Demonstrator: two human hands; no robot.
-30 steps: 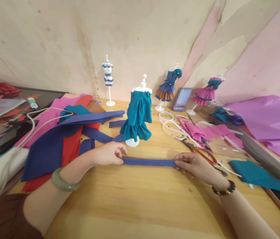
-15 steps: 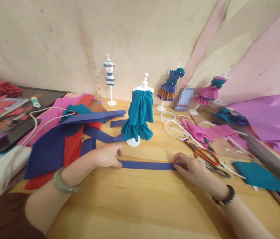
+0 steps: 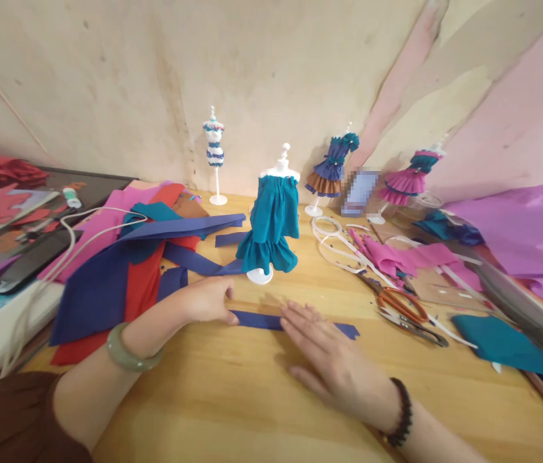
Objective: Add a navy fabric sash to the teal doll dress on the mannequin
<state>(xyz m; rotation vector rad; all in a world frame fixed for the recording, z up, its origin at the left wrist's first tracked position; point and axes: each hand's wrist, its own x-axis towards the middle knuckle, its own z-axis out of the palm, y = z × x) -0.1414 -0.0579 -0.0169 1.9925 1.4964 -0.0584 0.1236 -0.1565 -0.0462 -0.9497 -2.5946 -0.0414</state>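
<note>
A narrow blue fabric strip [image 3: 256,319] lies flat on the wooden table [image 3: 232,399], in front of a small white mannequin wearing a teal dress [image 3: 271,225]. My left hand [image 3: 206,301] pinches the strip's left end against the table. My right hand [image 3: 329,354] lies flat and open across the strip's middle, fingers stretched out toward the left; the strip's right end [image 3: 348,331] sticks out beyond it.
Orange-handled scissors [image 3: 403,310] lie right of my right hand, near white ribbon and pink scraps [image 3: 387,256]. Blue, red and pink cloth [image 3: 117,270] piles up at left with a white cable [image 3: 66,241]. Three dressed mini mannequins stand at the wall. Teal and purple fabric [image 3: 531,238] lies at right.
My right hand let go of the strip's right end, moved left and flattened onto the strip's middle. My left hand stayed at the left end.
</note>
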